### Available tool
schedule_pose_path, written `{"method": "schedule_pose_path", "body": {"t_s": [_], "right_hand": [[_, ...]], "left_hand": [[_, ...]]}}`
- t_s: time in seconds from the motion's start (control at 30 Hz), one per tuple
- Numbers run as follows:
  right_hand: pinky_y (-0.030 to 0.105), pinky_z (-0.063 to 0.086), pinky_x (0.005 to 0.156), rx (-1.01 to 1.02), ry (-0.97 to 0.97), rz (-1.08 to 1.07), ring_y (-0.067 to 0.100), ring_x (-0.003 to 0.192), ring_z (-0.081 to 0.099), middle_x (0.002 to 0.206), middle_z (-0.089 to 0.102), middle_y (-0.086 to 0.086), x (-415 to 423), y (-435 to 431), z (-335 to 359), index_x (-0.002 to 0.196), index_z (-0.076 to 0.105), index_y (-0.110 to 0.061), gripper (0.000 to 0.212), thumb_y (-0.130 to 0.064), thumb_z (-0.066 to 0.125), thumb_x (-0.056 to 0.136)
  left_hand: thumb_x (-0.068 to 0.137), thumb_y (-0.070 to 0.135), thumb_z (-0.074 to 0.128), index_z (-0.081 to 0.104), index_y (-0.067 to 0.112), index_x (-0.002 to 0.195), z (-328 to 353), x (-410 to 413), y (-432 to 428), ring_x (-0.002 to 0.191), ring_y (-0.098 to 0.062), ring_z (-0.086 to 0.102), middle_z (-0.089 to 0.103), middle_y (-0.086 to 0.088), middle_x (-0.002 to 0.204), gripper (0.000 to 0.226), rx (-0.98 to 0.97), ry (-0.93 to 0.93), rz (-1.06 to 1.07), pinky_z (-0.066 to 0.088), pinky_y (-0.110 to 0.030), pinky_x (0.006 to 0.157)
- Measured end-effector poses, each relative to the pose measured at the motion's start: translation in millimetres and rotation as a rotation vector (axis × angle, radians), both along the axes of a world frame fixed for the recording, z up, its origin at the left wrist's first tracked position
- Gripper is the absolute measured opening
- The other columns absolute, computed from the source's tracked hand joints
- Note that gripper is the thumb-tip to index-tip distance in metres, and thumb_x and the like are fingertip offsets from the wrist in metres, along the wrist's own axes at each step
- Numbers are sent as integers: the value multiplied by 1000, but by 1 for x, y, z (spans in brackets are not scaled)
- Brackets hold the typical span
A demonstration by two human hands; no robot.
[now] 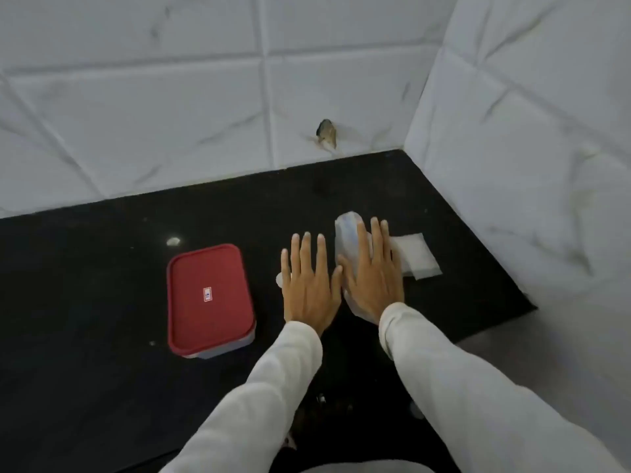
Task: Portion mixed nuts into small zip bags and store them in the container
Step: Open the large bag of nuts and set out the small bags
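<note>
**Pressing both palms flat on the dark tabletop**

We look down at a white tiled wall (136, 97) that runs along the rear and right edges of a black tabletop (85, 268) and meets at its far right corner. Our two white sleeves (259, 387) reach in from the near edge.

Around the middle of the tabletop sits the container (210, 298), a rectangular box with its red lid on and a small label at the lid's centre. It stands just left of our hands, apart from them.

Our left hand (309, 285) lies palm down, its grip wide, with fingers straight and slightly spread, holding nothing. Our right hand (374, 278) is close beside it and rests on a crumpled clear bag (346, 230). Its grip is equally wide, the fingers laid straight over the plastic rather than curled round it. What the bag holds we cannot make out.

Just beside that hand, toward the right edge, lies a flat stack of small zip bags (418, 257), its near end under our fingers.

A dark hole (327, 133) marks the wall just above the rear edge. A pale speck (173, 241) lies behind the container.
</note>
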State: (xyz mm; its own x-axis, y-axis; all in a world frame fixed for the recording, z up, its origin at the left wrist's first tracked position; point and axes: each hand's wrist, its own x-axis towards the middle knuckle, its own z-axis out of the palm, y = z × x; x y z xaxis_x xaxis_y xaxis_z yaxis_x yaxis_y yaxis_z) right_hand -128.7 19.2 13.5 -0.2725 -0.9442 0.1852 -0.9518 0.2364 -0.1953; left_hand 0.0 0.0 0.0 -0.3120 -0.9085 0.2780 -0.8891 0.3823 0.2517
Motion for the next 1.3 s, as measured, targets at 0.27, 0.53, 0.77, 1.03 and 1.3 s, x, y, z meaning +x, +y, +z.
{"method": "schedule_pose_path", "body": {"t_s": [0.27,0.53,0.77,1.03,1.3], "right_hand": [[47,36,109,148,-171,-74,24,142,28,156,23,6,-19,18,-28,150,15,-25,82,-65,47,86],[39,37,104,352,-689,-214,23,123,47,139,45,9,-41,-2,-33,143,31,-20,72,-41,68,85],[43,53,90,355,-1104,-79,28,100,65,102,70,6,-64,-9,-22,109,65,-12,36,-40,62,87],[42,50,95,471,-1364,-78,15,100,63,104,64,-5,-70,-11,-7,102,60,-35,21,-51,59,88],[42,55,90,521,-1277,-49,13,96,66,105,68,-2,-73,-15,11,115,57,-28,28,-37,63,89]], "left_hand": [[101,46,32,34,18,148,-30,-19,15,147,-25,25,33,-8,155,55,262,70,-64,24,-44,120],[98,30,52,57,24,129,-17,-53,4,105,-8,58,56,5,119,32,656,764,154,51,-34,95],[98,28,55,64,28,118,-3,-75,5,98,-3,63,68,5,108,22,807,1057,376,50,-16,82],[97,43,54,69,25,104,13,-80,8,95,-10,70,74,4,97,24,764,1173,399,56,-35,89],[96,29,59,70,21,94,23,-75,1,86,-7,68,72,6,89,14,788,948,321,57,-33,86]]}}
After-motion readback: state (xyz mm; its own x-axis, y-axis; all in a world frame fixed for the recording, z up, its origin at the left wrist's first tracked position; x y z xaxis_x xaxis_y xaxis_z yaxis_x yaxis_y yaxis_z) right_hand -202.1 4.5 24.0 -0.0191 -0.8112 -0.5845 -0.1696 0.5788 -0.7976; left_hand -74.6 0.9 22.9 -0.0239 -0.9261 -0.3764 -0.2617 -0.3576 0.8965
